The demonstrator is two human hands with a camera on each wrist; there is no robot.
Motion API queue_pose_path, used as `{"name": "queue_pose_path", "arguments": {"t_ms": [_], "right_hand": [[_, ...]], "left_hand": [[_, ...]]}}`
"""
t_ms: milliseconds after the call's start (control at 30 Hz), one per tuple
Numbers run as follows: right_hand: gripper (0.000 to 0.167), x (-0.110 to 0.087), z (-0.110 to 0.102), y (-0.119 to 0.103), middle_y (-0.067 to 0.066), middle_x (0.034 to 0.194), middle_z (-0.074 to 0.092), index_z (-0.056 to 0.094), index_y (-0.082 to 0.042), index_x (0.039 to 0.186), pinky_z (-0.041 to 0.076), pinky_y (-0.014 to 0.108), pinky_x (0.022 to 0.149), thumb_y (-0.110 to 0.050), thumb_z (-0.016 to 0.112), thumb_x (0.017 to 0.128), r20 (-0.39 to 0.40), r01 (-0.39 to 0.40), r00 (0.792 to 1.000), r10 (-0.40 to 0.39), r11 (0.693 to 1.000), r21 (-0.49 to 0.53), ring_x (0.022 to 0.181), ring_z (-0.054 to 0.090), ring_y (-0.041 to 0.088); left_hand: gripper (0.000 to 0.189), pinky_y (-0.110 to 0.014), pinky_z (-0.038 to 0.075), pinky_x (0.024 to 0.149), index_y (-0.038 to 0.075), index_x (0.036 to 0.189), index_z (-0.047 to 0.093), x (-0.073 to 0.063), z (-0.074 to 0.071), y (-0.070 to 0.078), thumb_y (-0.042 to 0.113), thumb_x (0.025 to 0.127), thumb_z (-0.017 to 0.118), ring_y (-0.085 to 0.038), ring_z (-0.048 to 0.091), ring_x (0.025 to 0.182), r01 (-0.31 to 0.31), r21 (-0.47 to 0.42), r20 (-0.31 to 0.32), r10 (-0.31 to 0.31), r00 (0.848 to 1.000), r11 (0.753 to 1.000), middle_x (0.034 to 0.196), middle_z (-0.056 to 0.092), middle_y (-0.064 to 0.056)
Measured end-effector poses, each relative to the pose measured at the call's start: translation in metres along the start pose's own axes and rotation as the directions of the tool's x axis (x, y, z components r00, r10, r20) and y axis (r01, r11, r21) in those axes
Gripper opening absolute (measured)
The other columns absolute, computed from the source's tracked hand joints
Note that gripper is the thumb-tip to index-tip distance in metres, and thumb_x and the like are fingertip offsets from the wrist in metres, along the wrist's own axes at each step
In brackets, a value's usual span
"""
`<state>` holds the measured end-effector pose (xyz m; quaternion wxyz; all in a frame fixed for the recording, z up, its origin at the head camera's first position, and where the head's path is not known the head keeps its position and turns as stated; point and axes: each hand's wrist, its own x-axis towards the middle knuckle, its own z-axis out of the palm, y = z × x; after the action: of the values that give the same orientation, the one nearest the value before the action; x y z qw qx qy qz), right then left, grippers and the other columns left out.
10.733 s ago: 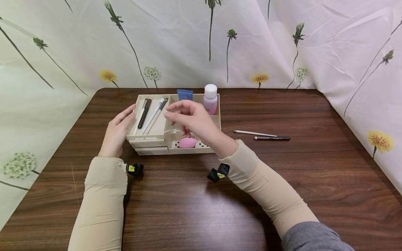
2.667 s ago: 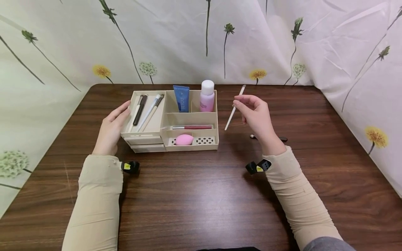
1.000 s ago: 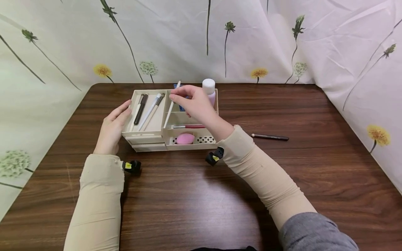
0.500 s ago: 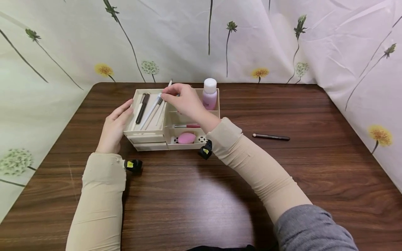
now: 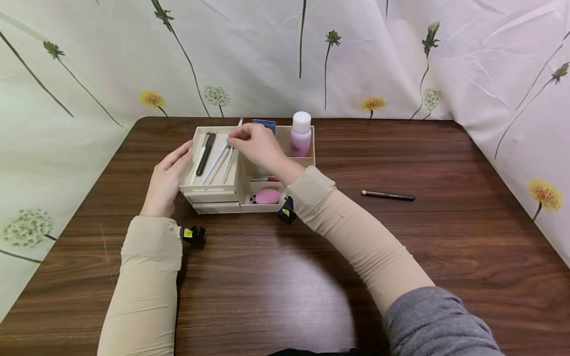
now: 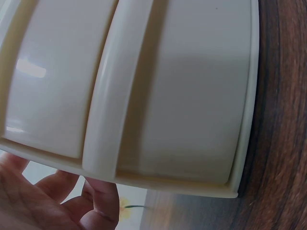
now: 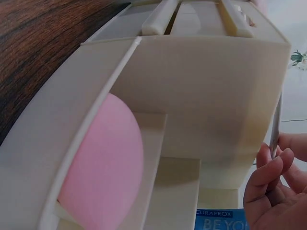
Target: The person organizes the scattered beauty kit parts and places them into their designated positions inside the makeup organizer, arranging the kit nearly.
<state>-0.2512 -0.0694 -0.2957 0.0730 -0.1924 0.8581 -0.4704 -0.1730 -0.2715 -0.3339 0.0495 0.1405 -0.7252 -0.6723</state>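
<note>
In the head view a cream desk organizer (image 5: 213,207) stands on the table. My left hand (image 5: 165,180) rests its fingers against the organizer's left side; the left wrist view shows those fingers (image 6: 103,196) touching the edge by the drawer fronts. Above the left tray, my right hand (image 5: 258,144) pinches a slim white makeup brush (image 5: 241,121) between thumb and fingers, tilted over the tray. The brush (image 7: 277,120) also shows in the right wrist view. Several brushes lie in that tray, one of them a black brush (image 5: 206,155). Whether the held brush touches the tray floor, I cannot tell.
The right compartments hold a blue tube (image 5: 267,124), a pink bottle (image 5: 301,137) with a white cap, a pink makeup sponge (image 5: 267,196) and a red-handled brush (image 5: 266,179), partly hidden. A dark brush (image 5: 388,196) lies on the table to the right.
My right hand picked up the white brush from the table and carried it left, over the organizer to the left tray, where it is now lower. My left hand stays at the organizer's side.
</note>
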Motion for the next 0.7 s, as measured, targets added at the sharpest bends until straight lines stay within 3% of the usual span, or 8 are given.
{"name": "queue_pose_path", "arguments": {"t_ms": [567, 700], "right_hand": [[0.020, 0.0019, 0.0064, 0.0045, -0.001, 0.099, 0.065, 0.073, -0.013, 0.112, 0.041, 0.014, 0.071, -0.022, 0.066, 0.096, 0.022, 0.035, 0.999, -0.034, 0.999, -0.017, 0.093, 0.055, 0.008], [0.020, 0.0013, 0.0055, 0.0048, 0.000, 0.103, 0.067, 0.072, -0.013, 0.113, 0.043, 0.016, 0.071, -0.022, 0.066, 0.096, 0.026, 0.031, 0.999, -0.031, 1.000, -0.006, 0.094, 0.056, 0.008]], "left_hand": [[0.048, -0.032, 0.024, 0.120, 0.031, 0.144, 0.052, 0.0000, 0.0007, -0.0004, 0.041, 0.098, 0.060, -0.010, 0.034, 0.139, -0.002, -0.002, -0.003, 0.002, 1.000, 1.000, 0.160, 0.035, 0.002], [0.049, -0.034, 0.023, 0.121, 0.032, 0.145, 0.052, 0.0010, -0.0001, -0.0013, 0.041, 0.098, 0.060, -0.010, 0.033, 0.141, 0.008, -0.001, -0.002, -0.008, 1.000, 1.000, 0.161, 0.033, 0.002]]}}
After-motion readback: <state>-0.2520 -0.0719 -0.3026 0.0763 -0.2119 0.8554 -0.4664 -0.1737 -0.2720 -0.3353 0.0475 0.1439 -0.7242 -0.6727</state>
